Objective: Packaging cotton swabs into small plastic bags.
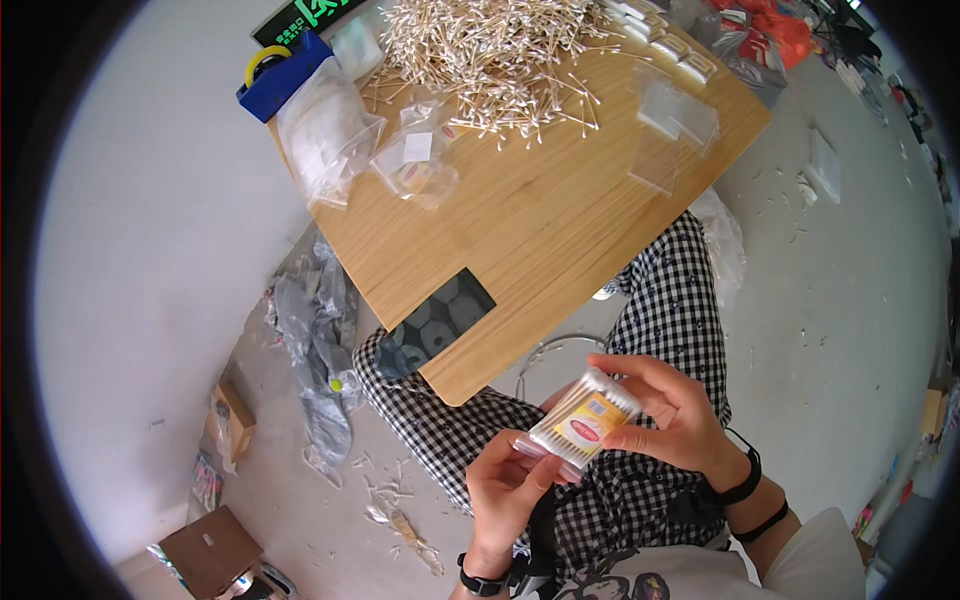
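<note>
Over my lap I hold a small clear packet of cotton swabs (587, 418) with a yellow label, tilted up to the right. My left hand (510, 485) grips its lower left end, thumb on the front, where clear plastic film bunches. My right hand (665, 412) grips the upper right end between thumb and fingers. The fingers behind the packet are partly hidden. On the wooden table (540, 230) ahead lies a large heap of loose cotton swabs (500, 60). Flat clear plastic bags (680, 115) lie at the table's right side.
Filled swab packets (672, 45) line the far right of the table. Crumpled clear bags (330, 130) and a blue tape dispenser (285, 78) sit at its left edge. A dark phone-like slab (440, 322) lies at the near corner. Grey plastic (310, 340) and a cardboard box (210, 550) are on the floor.
</note>
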A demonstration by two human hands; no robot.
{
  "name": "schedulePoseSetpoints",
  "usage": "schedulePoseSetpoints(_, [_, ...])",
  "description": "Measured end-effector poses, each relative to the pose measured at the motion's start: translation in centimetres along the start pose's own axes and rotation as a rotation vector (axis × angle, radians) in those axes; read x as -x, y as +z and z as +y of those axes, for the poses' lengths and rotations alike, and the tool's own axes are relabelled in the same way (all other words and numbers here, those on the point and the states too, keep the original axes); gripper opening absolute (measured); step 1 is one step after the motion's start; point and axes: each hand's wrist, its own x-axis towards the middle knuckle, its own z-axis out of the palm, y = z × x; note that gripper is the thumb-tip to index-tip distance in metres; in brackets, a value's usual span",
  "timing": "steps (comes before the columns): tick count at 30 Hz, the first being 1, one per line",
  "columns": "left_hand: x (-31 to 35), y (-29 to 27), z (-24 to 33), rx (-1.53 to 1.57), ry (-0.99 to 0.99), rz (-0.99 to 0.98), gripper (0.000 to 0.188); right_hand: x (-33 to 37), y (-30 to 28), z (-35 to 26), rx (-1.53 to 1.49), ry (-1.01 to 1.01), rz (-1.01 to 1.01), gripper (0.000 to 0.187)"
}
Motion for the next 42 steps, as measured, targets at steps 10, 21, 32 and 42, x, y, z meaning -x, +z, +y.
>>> schedulePoseSetpoints(10, [0.3,0.3,-0.3,0.143,0.005,0.063,0.015,-0.2,0.7,-0.7,0.030,0.047,-0.054,0.059])
schedulePoseSetpoints(21, [0.5,0.5,-0.3,0.095,0.023,0.074,0.014,-0.4,1.1,-0.1,-0.070,0.096,-0.015,0.053])
schedulePoseSetpoints(32, [0.5,2.0,-1.9,0.088,-0.119,0.089,0.022,0.0,2.5,1.2,0.095,-0.002,0.024,0.060])
schedulePoseSetpoints(42, [-0.9,0.7,0.7,-0.027,0.101,0.086,0.049,-0.5,0.6,-0.9,0.431,-0.062,-0.145,0.045])
